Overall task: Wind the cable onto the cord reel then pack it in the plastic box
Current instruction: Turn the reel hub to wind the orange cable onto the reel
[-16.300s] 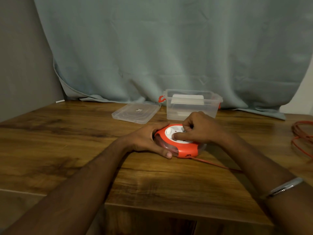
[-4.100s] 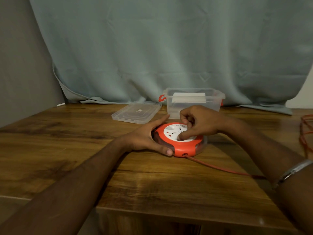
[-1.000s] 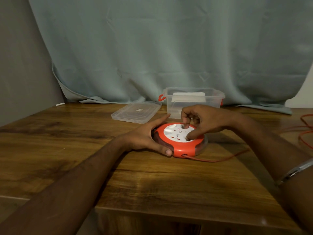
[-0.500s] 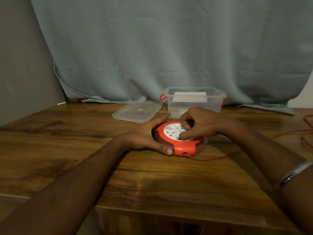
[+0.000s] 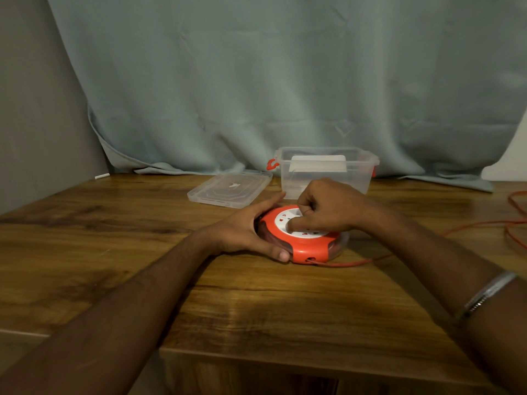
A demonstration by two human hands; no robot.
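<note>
The round orange cord reel [image 5: 309, 249] with a white socket face lies flat on the wooden table [image 5: 114, 252]. My left hand [image 5: 245, 232] clasps its left rim, thumb at the front. My right hand [image 5: 328, 208] rests on top, fingers curled on the white centre disc. The orange cable [image 5: 359, 262] leaves the reel's front opening and runs right to loose loops at the table's right edge [image 5: 516, 220]. The clear plastic box [image 5: 326, 171] with orange latches stands open just behind the reel.
The box's clear lid [image 5: 229, 188] lies flat to the left of the box. A pale blue curtain [image 5: 285, 81] hangs behind the table and drapes onto its back edge. The table's front edge runs close below my forearms.
My right hand has turned on the reel's centre disc. The cable on the table has shifted from lying straight out at the front right to curving back toward the right edge, with less slack.
</note>
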